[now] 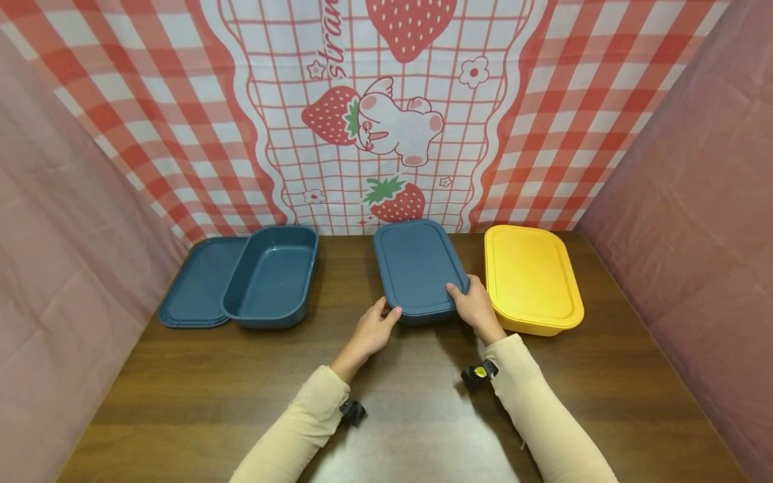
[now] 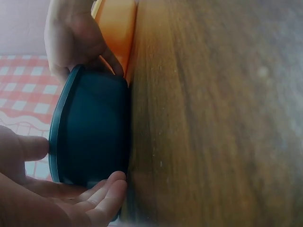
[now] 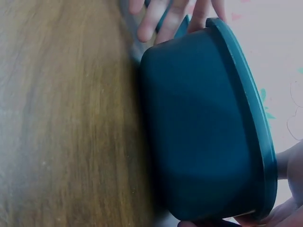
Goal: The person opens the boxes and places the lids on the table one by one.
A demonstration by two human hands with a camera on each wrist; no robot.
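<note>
A dark blue lidded food container (image 1: pixel 421 268) sits at the middle back of the table, its lid lying on top. My left hand (image 1: pixel 372 329) holds its near left corner, thumb at the lid's rim and fingers along the side wall, as the left wrist view also shows. At the near right corner, my right hand (image 1: pixel 474 302) grips the same container, with the thumb on top of the lid and the fingers down the side. The right wrist view shows the container's near wall (image 3: pixel 203 123) close to the wooden tabletop.
To the left stands an open blue container (image 1: pixel 274 275) with nothing in it, overlapping a loose blue lid (image 1: pixel 202 285). A yellow lidded container (image 1: pixel 531 275) stands just right of my right hand. A checked strawberry curtain (image 1: pixel 386 134) hangs behind the wooden table (image 1: pixel 199 402).
</note>
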